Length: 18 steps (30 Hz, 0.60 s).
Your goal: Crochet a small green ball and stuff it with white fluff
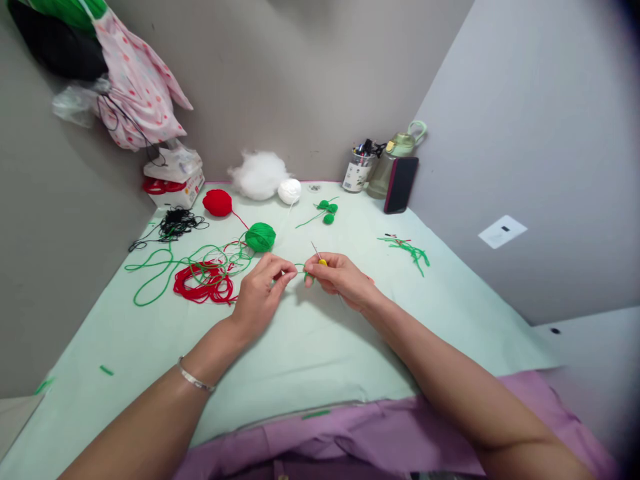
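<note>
Over the middle of the table, my left hand (261,288) pinches green yarn (300,265) between thumb and fingers. The strand runs across a short gap to my right hand (347,279). That hand is closed around a crochet hook (323,262) with a yellow grip, its thin metal tip pointing up and left. A small bit of green yarn work (309,275) shows at the right fingertips; its shape is mostly hidden. Just beyond my left hand lies a green yarn ball (261,237), with loose green strands (160,293) spread to its left.
Red yarn loops (203,283), a red ball (217,203) and tangled black yarn (177,223) lie left. White stuffing (260,175) and a white ball (289,191) sit behind. Small green pieces (328,210), a pen cup (358,172), a bottle (384,170), a phone (401,185) and yarn scraps (413,252) stand or lie right.
</note>
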### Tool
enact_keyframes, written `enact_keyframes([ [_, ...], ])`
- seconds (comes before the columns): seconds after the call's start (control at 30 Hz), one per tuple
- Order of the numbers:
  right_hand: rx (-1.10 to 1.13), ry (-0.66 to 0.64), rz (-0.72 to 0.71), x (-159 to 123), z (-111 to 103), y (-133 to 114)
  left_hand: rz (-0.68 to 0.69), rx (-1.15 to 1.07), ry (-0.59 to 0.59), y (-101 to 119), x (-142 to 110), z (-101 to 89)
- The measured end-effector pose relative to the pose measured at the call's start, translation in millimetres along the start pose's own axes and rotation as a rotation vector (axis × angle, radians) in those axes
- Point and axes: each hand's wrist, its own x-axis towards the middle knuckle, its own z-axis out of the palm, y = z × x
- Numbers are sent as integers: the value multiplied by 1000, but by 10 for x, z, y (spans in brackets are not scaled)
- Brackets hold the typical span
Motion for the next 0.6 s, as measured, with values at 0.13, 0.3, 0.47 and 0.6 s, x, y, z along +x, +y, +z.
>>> enact_keyframes([
  [0.13,59,38,-8,4,4,-15,-143,-138,-82,45,10,40],
  [0.3,101,29,-2,-5,-11,-27,-271,-289,-138,78,18,71],
  [0.47,105,-8,3,-20,8,-29,-314,-349,-145,86,0,114],
  [0.6,118,-57,19,-44,45,-52,-313,-377,-134,82,-7,119],
])
